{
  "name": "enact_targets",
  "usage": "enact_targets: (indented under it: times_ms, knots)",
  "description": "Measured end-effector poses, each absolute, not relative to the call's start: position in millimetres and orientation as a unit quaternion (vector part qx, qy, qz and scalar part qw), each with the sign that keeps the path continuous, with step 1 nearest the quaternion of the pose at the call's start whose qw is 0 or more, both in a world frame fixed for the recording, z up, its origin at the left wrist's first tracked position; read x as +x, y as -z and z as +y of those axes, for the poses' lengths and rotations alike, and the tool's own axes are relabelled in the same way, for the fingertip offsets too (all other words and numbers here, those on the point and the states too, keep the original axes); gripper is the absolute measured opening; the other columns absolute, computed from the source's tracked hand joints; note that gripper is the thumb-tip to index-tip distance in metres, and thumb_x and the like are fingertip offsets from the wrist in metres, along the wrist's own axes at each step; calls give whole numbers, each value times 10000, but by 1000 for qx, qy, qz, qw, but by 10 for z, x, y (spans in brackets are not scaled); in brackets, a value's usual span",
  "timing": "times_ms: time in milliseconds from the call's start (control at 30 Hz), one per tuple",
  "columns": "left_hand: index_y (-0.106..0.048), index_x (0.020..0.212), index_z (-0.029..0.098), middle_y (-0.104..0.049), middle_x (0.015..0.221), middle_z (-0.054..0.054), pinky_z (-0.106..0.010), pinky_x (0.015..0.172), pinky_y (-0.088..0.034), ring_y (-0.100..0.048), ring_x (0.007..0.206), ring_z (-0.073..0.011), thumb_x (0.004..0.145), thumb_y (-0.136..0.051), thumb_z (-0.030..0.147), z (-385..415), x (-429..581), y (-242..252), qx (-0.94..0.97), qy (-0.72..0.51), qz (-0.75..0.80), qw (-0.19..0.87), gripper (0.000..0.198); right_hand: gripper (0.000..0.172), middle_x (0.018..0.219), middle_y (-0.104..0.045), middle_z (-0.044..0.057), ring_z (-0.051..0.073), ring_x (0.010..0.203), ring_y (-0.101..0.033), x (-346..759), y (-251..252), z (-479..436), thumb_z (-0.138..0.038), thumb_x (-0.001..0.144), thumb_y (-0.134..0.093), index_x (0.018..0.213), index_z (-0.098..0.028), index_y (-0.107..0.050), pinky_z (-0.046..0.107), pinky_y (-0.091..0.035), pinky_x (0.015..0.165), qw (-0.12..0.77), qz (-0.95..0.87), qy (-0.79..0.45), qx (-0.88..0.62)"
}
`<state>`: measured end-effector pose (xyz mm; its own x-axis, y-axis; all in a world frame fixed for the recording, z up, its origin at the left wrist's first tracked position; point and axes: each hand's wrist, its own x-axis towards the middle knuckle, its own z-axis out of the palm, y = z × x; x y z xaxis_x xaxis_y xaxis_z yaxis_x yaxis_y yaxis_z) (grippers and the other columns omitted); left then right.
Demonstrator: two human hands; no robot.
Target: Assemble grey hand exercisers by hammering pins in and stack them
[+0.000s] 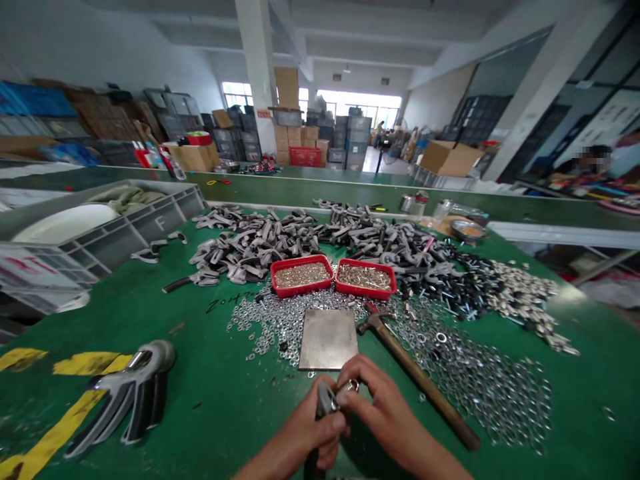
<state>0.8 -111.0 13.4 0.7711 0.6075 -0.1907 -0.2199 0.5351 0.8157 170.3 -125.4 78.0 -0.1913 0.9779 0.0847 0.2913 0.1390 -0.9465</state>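
A small grey metal fitting (326,400) at bottom centre of the frame, held low over the green bench (215,407), partly hidden by fingers. Left hand (311,427) clenched around it and around a dark shaft (313,465) showing below the fist. Right hand (375,407) closed in a pinch, a small steel ring (352,385) between the fingertips, right up against the fitting. Ring and fitting apparently being joined, by the look of the grip, the exact join hidden behind the fingers.

Just above the hands, a square steel plate (328,340). To its right, a claw hammer (420,380), wooden handle slanting down past the right hand. Around both, a wide scatter of steel washers and hex nuts (475,393). Farther up, two red trays of small bolts (301,275) side by side, between heaps of dark grey metal fittings (255,243) and black bolts (450,280). Lower left, a grey-and-black work glove (127,393) beside yellow tape (85,363). Upper left, a grey plastic crate (160,213) at the bench edge. Far beyond, stacked cartons (290,133).
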Motion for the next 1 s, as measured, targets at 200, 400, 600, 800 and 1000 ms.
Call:
enact_targets:
  times_ms: [200, 400, 600, 800, 1000]
  knots:
    - [-364, 944, 242, -385, 560, 128, -175, 400, -221, -288, 372, -35, 699, -737, 662, -1168, 132, -42, 454, -318, 354, 753, 612, 35, 973, -606, 36, 203, 947, -567, 1713, -891, -1309, -192, 885, -581, 900, -223, -589, 337, -445, 862, 337, -673, -392, -529]
    - [-445, 876, 206, -522, 678, 58, -212, 564, -326, -462, 627, -120, 630, -814, 310, -1040, 152, -37, 532, -314, 471, 630, 456, 59, 913, -657, 60, 230, 842, -601, 1738, -771, -1299, -278, 911, -547, 907, -226, -575, 350, -440, 760, 261, -687, -367, -570]
    - [-475, 1071, 186, -626, 927, -41, -251, 640, -402, -561, 775, -181, 597, -866, 351, -1156, 259, -131, 558, -271, 484, 617, 637, 159, 762, -623, 17, 200, 722, -574, 1856, -696, -1057, -364, 907, -564, 837, -223, -589, 306, -410, 660, 300, -647, -425, -558]
    - [-497, 997, 199, -595, 697, 16, -223, 504, -348, -478, 509, -103, 872, -572, 578, -1141, 158, -44, 518, -232, 371, 735, 406, 174, 819, -664, 4, 182, 756, -584, 1973, -698, -1029, -374, 930, -569, 871, -223, -630, 281, -414, 674, 289, -657, -479, -506]
    - [-485, 920, 187, -680, 797, -40, -220, 542, -392, -534, 544, -97, 924, -545, 496, -887, -7, -103, 403, -337, 371, 765, 314, 200, 904, -674, 71, 240, 845, -583, 2806, -324, -1041, -318, 948, -512, 922, -221, -685, 350, -425, 782, 223, -702, -202, -645]
